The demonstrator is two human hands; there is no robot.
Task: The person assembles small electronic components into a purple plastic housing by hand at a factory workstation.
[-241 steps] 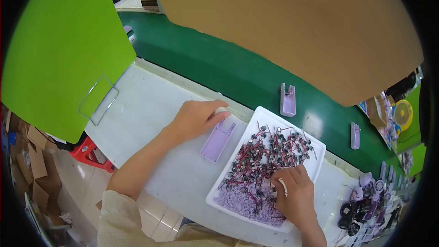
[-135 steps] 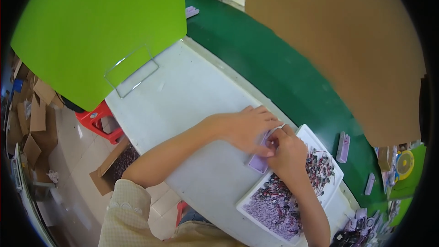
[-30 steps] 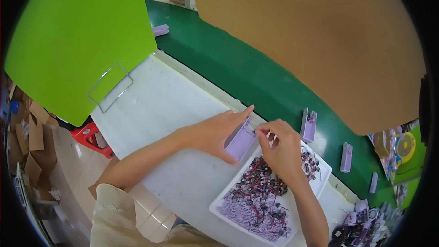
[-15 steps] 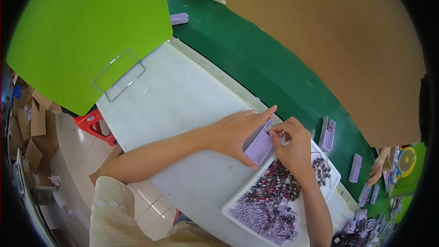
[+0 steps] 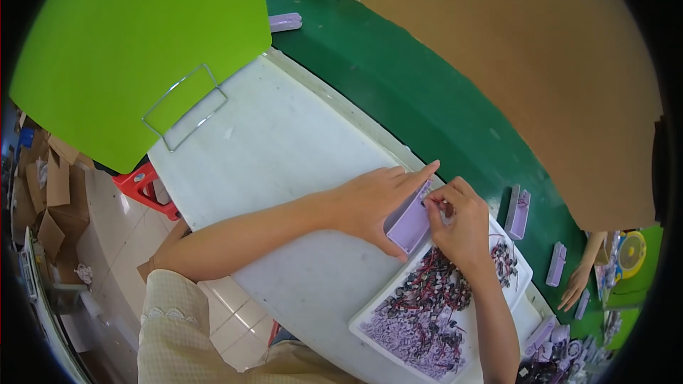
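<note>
A shallow, light purple plastic case (image 5: 411, 227) with an open top rests tilted at the white table's right edge. My left hand (image 5: 370, 203) is wrapped along its left side, thumb at the near end and fingers at the far end. With fingertips pinched together, my right hand (image 5: 461, 224) works inside the case's far right end; the small piece between them is too little to make out. Below the right hand stands a white tray (image 5: 361, 327) holding many small purple parts (image 5: 416, 345) and dark components with red and black wires (image 5: 434, 277).
A green belt (image 5: 398, 92) runs beyond the table (image 5: 284, 128), carrying purple cases (image 5: 518, 213). Another person's hand (image 5: 575, 288) reaches over it at right. A pile of purple and dark parts (image 5: 562, 352) lies lower right. A lime-green board (image 5: 142, 50) and brown cardboard (image 5: 512, 43) block the far sides.
My hands keep nearly the same hold on the case. The other person's hand has opened and come lower; a purple case by it has gone from the belt to the pile's edge.
</note>
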